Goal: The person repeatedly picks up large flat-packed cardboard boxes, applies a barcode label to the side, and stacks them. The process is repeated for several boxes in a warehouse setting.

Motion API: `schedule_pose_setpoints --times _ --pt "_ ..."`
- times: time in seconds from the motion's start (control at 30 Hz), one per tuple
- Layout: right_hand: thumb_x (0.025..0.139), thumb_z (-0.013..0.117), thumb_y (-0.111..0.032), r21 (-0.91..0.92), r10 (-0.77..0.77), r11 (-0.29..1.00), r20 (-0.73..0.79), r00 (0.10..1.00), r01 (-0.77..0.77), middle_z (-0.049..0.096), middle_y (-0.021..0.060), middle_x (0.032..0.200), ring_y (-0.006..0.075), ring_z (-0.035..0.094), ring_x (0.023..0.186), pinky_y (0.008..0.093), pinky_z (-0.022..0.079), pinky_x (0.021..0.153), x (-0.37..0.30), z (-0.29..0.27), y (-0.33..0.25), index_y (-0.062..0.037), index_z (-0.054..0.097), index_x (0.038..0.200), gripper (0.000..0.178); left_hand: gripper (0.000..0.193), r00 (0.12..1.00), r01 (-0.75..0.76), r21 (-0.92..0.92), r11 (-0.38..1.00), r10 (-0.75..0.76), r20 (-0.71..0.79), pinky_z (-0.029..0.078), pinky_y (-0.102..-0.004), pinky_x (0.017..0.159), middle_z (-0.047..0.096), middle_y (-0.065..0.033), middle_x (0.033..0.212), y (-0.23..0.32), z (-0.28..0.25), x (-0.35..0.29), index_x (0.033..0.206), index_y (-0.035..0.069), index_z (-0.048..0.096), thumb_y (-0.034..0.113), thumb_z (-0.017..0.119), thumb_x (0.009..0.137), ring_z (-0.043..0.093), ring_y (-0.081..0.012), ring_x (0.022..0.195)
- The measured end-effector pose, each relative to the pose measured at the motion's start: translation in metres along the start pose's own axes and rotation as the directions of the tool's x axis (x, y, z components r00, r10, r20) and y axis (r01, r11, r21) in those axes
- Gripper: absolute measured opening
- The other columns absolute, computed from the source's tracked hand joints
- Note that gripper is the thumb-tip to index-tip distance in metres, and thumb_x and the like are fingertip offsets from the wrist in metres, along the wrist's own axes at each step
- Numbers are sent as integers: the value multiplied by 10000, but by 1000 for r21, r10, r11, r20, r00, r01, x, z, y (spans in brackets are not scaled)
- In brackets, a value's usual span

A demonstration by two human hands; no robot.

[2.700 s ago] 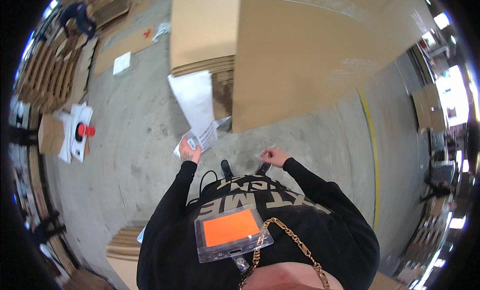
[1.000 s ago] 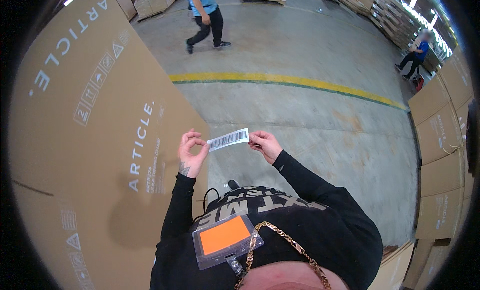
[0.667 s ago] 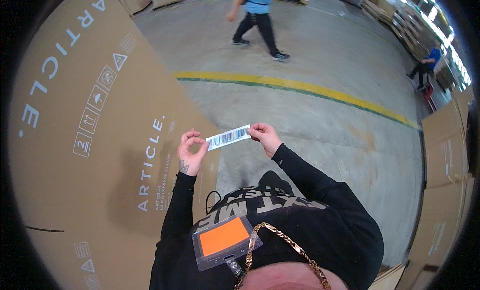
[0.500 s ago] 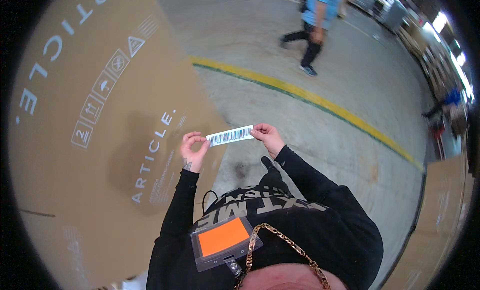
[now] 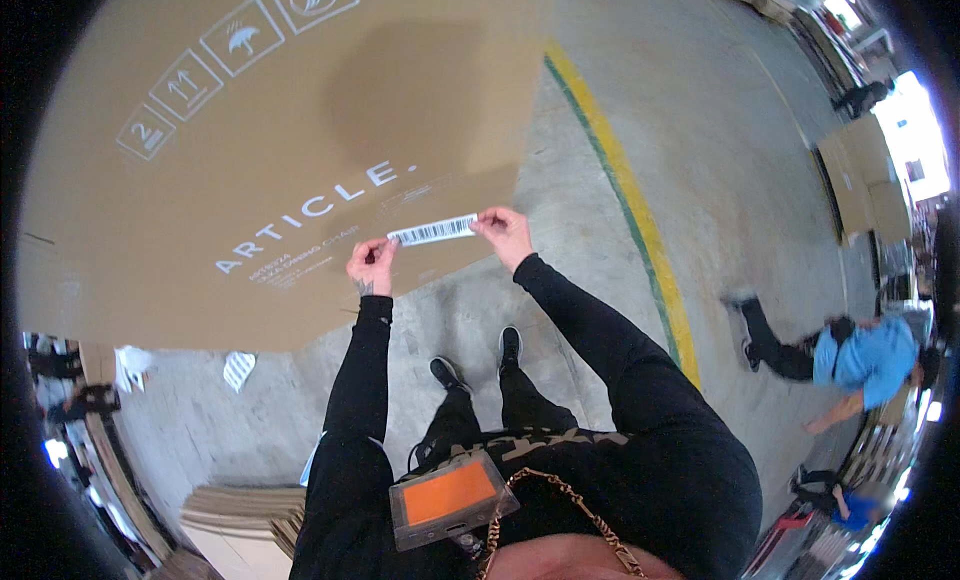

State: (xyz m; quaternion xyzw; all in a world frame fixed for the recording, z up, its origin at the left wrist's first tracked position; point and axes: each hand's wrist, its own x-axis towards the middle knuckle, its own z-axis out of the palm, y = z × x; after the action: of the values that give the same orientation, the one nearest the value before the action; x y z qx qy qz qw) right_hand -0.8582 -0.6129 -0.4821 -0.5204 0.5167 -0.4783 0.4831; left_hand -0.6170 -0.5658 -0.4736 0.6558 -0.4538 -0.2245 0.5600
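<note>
Between my two hands a white barcode label [image 5: 434, 230] is stretched flat, its bars facing up. My left hand [image 5: 372, 266] pinches its left end between thumb and finger. The right end is pinched by my right hand [image 5: 506, 236]. Just beyond the label rises a large brown cardboard box [image 5: 300, 110] with white lettering and handling symbols printed on it. The label is held in front of the box's lower right part; whether it touches the cardboard, I cannot tell.
A yellow and green floor line [image 5: 625, 190] runs along the right. Past it walks a person in a light blue shirt [image 5: 870, 355]. Stacked flat cardboard [image 5: 235, 510] lies at the lower left, near a white scrap [image 5: 238, 371] on the floor. Another carton [image 5: 850, 180] stands far right.
My view has turned left, so the box now faces me more squarely. The label, still in both hands, has come in front of the box. The blue-shirted person now appears at the right.
</note>
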Motion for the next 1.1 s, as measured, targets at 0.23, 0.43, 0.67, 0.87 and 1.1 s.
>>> schedule_pose_setpoints --times 0.23,0.43,0.67,0.87,1.1 --pt "702 769 -83 -78 -247 968 -134 960 238 605 71 782 157 581 723 287 472 698 58 45 31 -17 663 787 152 144 986 55 -116 992 -73 -152 325 -189 554 502 65 668 -62 30 34 777 34 684 96 801 720 411 -29 609" --pt "686 778 -46 -129 -246 966 -171 954 226 598 61 771 149 578 721 281 469 695 72 60 44 -21 659 773 150 151 970 78 -169 983 -114 -213 315 -168 536 502 78 643 -88 43 43 774 32 680 90 808 718 407 -16 581" --pt "695 779 -51 -83 -239 970 -198 950 227 596 52 772 139 574 723 276 467 699 75 65 54 -28 665 767 137 154 965 82 -197 977 -127 -229 318 -169 534 517 76 647 -91 44 49 770 39 685 101 815 714 413 -15 579" --pt "696 780 -55 -95 -230 972 -211 950 214 595 52 770 138 572 709 270 468 694 76 66 54 -23 663 767 140 155 966 96 -178 979 -135 -222 317 -180 539 499 73 695 -92 46 51 766 37 682 94 814 709 391 -25 600" --pt "692 784 -60 -145 -263 961 -224 938 235 584 53 748 142 559 680 277 458 662 79 69 50 -16 656 756 149 135 961 46 -133 990 -80 -264 346 -167 552 541 72 661 -89 46 52 775 34 684 77 803 725 427 -17 595"
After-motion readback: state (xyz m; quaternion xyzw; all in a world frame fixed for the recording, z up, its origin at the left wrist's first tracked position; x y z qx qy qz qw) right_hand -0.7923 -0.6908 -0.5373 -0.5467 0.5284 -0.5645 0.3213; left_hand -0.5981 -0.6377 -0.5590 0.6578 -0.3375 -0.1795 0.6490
